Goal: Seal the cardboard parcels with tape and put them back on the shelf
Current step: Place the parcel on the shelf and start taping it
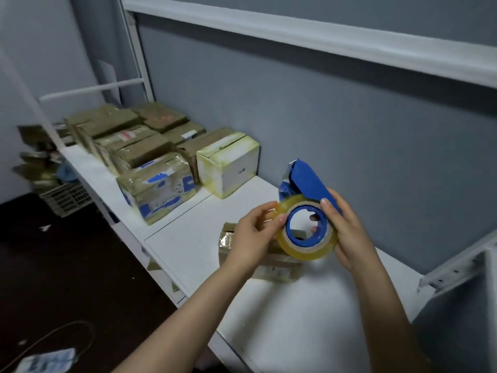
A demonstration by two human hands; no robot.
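A blue tape dispenser [306,181] with a roll of clear tape [304,247] is held up over the white shelf [188,246]. My right hand [347,235] grips it from the right, fingers curled round the roll and the blue core. My left hand [252,235] pinches the roll's left edge between thumb and fingers. Under both hands a small cardboard parcel [271,267] lies on the shelf, mostly hidden. Several taped parcels [158,184] and a white box [228,162] stand in a cluster further left on the shelf.
A white shelf beam [295,36] runs overhead, a metal bracket [454,267] sticks out at the right. A grey wall backs the shelf. Beyond its left end are stacked cardboard and a basket [64,197] on the dark floor. A cable and packet [45,362] lie bottom left.
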